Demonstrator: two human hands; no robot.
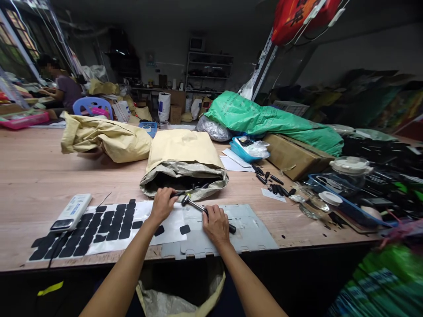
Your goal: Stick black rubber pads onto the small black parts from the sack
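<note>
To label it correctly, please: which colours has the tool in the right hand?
The tool has a silver shaft and black handle; best in head view.

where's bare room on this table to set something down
Bare pale wood tabletop shows at left, between the creased tan sack and the white rectangular device; a smaller patch lies between the flat grey sheet and small white paper slip. Crowded: around the clear white-lidded jar.
</note>
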